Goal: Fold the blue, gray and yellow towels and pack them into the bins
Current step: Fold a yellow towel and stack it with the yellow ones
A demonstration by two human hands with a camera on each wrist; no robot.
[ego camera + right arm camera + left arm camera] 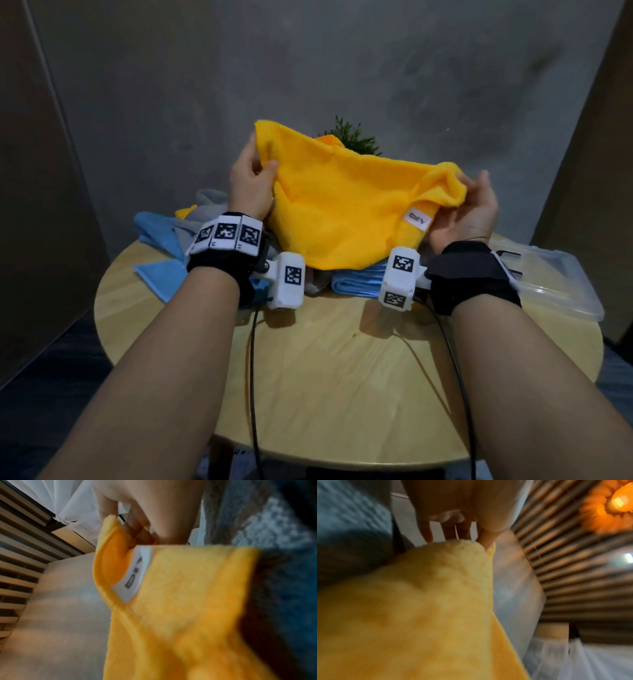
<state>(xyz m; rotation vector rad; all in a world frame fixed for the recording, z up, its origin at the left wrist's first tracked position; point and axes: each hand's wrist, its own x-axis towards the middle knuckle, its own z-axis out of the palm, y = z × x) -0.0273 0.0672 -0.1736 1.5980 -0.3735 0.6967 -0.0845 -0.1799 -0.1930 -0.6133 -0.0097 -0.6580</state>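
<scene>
A yellow towel point(346, 202) is held up above the round wooden counter point(342, 377), spread between both hands. Its upper left corner is pinched by the left hand point(251, 181), thumb in front and fingers behind; the right hand point(469, 209) has its grip closed on the bunched right corner, close to a white label point(418, 219) sewn into the edge (the label is also seen in the right wrist view, just below the curled fingers point(137, 532)). The lower hem of the towel hangs down over a folded blue towel point(356, 281) lying on the counter. Further left, a loose blue towel point(157, 240) and a gray towel point(205, 212) are piled together. A clear plastic bin point(561, 284) stands at the right edge of the counter, and a small green plant point(352, 137) is partly hidden behind the yellow towel.
</scene>
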